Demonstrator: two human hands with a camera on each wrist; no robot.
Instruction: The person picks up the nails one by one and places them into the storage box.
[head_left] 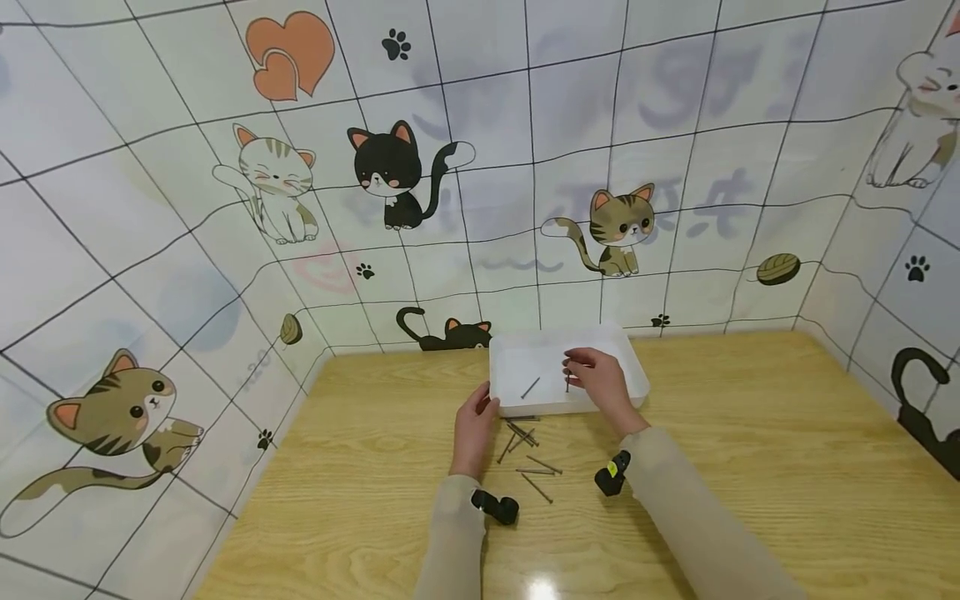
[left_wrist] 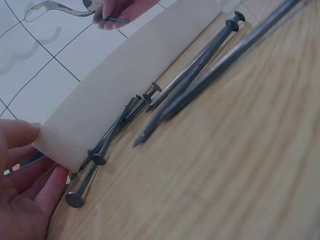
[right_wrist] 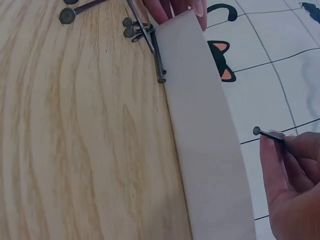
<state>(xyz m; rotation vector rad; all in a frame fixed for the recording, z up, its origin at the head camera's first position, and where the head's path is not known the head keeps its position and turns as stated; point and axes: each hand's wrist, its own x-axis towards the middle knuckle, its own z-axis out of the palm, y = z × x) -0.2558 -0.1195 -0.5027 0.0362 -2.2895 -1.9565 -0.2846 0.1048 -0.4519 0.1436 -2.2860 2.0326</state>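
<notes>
My right hand pinches a nail between thumb and fingers, above the white tray. In the head view that nail points downward. My left hand holds the tray's near left corner, thumb near the rim and fingers lower down, as the left wrist view shows. One loose nail lies inside the tray. Several more steel nails are scattered on the table in front of it, some crossed in a small pile against the tray's front wall.
The wooden table carries the tray near its back edge. Behind and at both sides hangs a white gridded sheet printed with cartoon cats. Each wrist wears a black camera, the left one near the loose nails.
</notes>
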